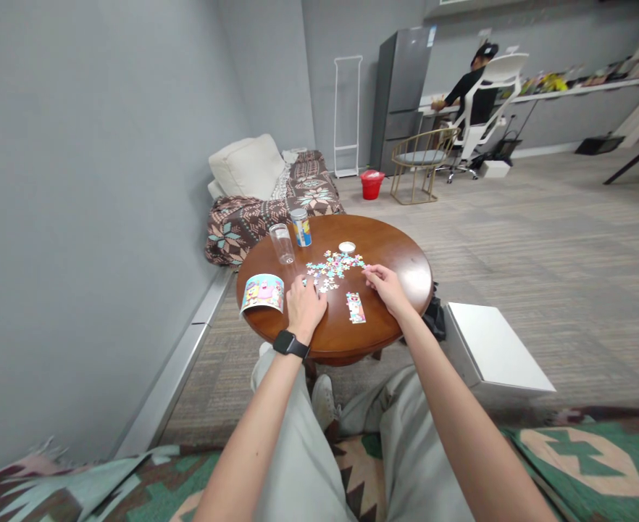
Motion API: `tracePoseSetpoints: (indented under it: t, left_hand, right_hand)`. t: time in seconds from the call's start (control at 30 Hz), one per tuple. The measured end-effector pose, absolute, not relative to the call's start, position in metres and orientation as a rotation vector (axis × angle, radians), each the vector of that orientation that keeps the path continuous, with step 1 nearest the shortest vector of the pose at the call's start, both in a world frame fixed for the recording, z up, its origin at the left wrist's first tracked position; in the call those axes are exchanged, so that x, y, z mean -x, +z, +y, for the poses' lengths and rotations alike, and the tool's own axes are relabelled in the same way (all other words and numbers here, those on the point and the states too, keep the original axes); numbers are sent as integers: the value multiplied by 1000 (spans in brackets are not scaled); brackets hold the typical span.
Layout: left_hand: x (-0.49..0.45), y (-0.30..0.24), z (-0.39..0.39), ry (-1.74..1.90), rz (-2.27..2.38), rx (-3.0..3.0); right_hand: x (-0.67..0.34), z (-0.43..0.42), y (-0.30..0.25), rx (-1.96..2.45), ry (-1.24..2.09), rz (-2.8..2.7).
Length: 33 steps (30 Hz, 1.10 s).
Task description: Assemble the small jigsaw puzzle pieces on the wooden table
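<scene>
A round brown wooden table (401, 272) stands in front of my knees. Several loose pastel puzzle pieces (330, 270) lie scattered at its middle. A small joined strip of pieces (355, 307) lies nearer to me. My left hand (304, 307), with a black watch on the wrist, rests on the table with its fingers curled at the near edge of the loose pieces. My right hand (385, 285) lies right of the strip, fingers bent, fingertips touching pieces at the right end of the scatter.
A curled picture sheet (264, 293) lies at the table's left edge. A clear tube (282, 243), a printed can (301, 227) and a white lid (346, 247) stand farther back. A white box (493, 348) sits right. Beyond are a sofa (265, 196), red bucket (372, 184), and a seated person (474, 90).
</scene>
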<state>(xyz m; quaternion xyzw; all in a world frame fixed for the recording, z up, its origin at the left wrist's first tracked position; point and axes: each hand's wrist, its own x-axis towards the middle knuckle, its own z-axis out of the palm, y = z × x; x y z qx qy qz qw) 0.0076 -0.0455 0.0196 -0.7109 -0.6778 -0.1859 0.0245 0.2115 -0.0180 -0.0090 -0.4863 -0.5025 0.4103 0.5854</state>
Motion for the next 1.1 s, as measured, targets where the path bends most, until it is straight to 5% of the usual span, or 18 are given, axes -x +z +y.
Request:
tracePoseSetpoints:
  t: [0.3,1.1]
  left_hand:
    - [-12,38,-5,-326,-1977,2265]
    - [-9,7,30,-664,-1828,2453]
  right_hand:
    - [-212,-17,-9,1149,964,-1163]
    - [-211,-18,-10,1140,970,-1207]
